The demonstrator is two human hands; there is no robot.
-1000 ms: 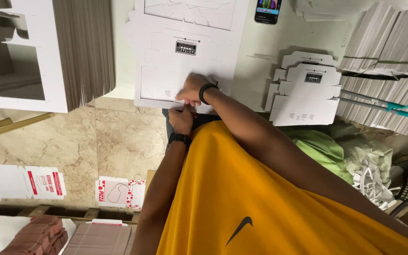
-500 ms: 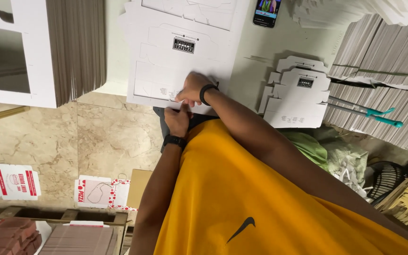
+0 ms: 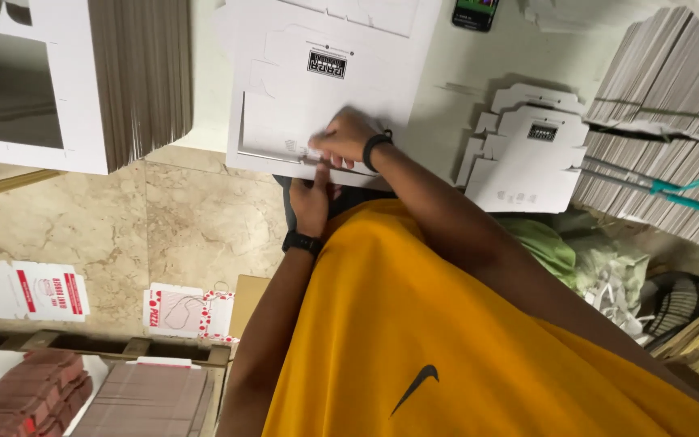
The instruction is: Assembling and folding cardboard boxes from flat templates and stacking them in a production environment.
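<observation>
A flat white cardboard box blank (image 3: 325,89) with a small black printed label lies on the white table (image 3: 446,73) in front of me. My right hand (image 3: 343,137), a black band on its wrist, rests on the blank's near flap, its fingers pinching the fold line. Just below it, my left hand (image 3: 311,201) grips the same near edge from underneath, with a finger pointing up against the flap. That wrist also wears a black band. My yellow shirt fills the lower right of the view.
A tall stack of flat blanks (image 3: 141,77) and a folded white box (image 3: 22,89) stand at left. A smaller pile of blanks (image 3: 527,154), a phone (image 3: 475,12), more stacks (image 3: 673,105) and teal-handled tools (image 3: 681,194) lie right. Printed box flats (image 3: 50,291) are on the marble floor.
Both hands stay at the blank's near edge. My right fingers have crept slightly left along the fold, and the view has shifted a little.
</observation>
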